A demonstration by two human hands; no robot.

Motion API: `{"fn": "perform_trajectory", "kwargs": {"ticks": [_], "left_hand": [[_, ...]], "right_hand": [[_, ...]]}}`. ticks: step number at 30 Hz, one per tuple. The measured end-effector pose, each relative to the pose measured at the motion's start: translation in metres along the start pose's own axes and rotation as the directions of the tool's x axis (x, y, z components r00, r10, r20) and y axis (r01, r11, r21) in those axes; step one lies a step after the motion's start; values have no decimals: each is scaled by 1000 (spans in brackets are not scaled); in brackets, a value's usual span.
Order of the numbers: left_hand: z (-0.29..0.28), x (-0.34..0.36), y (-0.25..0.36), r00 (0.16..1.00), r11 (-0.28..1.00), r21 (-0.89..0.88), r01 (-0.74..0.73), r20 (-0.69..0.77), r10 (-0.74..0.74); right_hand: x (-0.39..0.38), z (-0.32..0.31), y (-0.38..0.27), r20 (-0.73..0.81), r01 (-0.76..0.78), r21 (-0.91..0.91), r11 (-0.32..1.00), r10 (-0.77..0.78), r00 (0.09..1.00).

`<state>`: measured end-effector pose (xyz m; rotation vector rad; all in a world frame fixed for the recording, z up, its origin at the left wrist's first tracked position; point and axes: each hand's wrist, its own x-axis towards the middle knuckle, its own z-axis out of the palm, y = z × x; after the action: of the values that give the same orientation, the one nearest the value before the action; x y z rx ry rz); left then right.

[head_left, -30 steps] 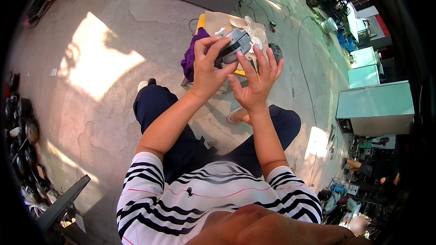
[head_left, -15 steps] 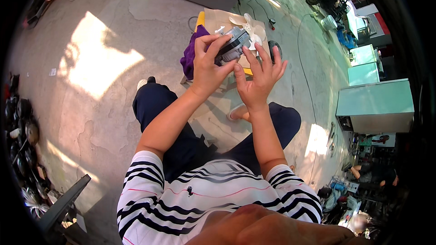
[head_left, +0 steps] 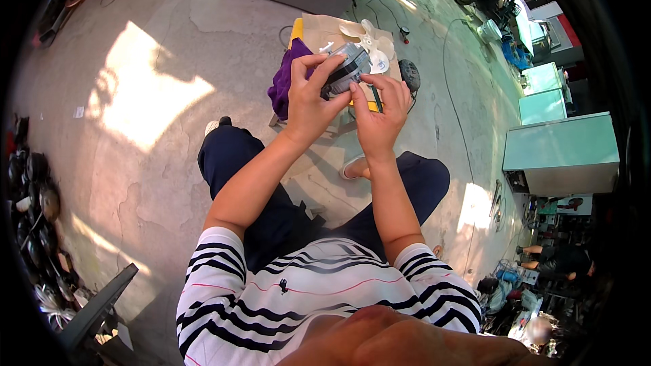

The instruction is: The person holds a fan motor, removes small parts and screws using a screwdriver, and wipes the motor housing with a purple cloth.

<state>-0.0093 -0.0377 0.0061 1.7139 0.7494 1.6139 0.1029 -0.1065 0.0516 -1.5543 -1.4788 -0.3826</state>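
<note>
grey boxy motor [head_left: 354,62] with a dark band round its middle is up in the air, over the near side of a small work table [head_left: 297,30]. left hand [head_left: 310,98] has it gripped, fingers over the top and thumb underneath. right hand [head_left: 381,114] is curled in at the motor's lower right end, thumb and index tips together there — can't tell if they're pinching a small part or just touching. as for progress, i'd call it partway: the motor's casing looks closed up from here, but the white fan blade [head_left: 369,42] lies separate on the brown sheet [head_left: 320,24] behind it, so those 2 aren't joined. a small white part [head_left: 327,47] sits loose nearby too. purple cloth [head_left: 285,85] hangs at the table's left edge, and a dark rounded thing [head_left: 409,76] is off to the right — too small to make out.
</note>
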Motion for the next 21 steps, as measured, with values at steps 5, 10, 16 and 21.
{"fn": "perform_trajectory", "kwargs": {"ticks": [5,10,16,21], "left_hand": [[2,-1,-2,1000,1000,6,-15,-9,15],[0,0,-1,998,995,76,-66,-6,67],[3,-3,-1,1000,1000,-10,15,-3,-15],[1,-2,-1,1000,999,24,-24,-6,24]], "right_hand": [[2,2,0,-28,43,-50,998,-45,999],[0,4,3,-44,44,-157,987,-51,998],[-1,4,-1,-73,41,-142,989,-52,996],[-3,3,3,-50,30,-169,985,-39,998]]}}
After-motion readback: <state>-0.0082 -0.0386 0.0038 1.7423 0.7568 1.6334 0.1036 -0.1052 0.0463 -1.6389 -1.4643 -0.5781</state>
